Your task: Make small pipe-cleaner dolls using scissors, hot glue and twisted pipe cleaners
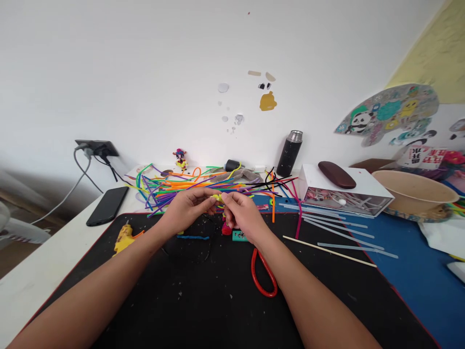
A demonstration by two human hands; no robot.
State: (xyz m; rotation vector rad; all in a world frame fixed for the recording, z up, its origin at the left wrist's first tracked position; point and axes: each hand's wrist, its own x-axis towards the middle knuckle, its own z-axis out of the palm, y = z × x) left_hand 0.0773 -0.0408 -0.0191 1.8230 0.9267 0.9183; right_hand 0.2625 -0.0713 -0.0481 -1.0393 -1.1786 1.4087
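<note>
My left hand (187, 208) and my right hand (242, 213) meet above the black mat (203, 300), fingers pinched together on a small yellow pipe-cleaner piece (218, 198). Just behind them lies a spread of several coloured pipe cleaners (189, 185). Under my right hand I see a red piece (226, 230) and a small teal block (240, 236). A short blue pipe cleaner (192, 237) lies below my left hand.
Red-handled scissors (263, 274) lie by my right forearm. A yellow glue gun (124, 237) and a black phone (107, 205) are on the left. Clear glue sticks (337, 232), a wooden skewer (329, 251), a white box (345, 194), a black flask (289, 153) and a bowl (414, 194) are on the right.
</note>
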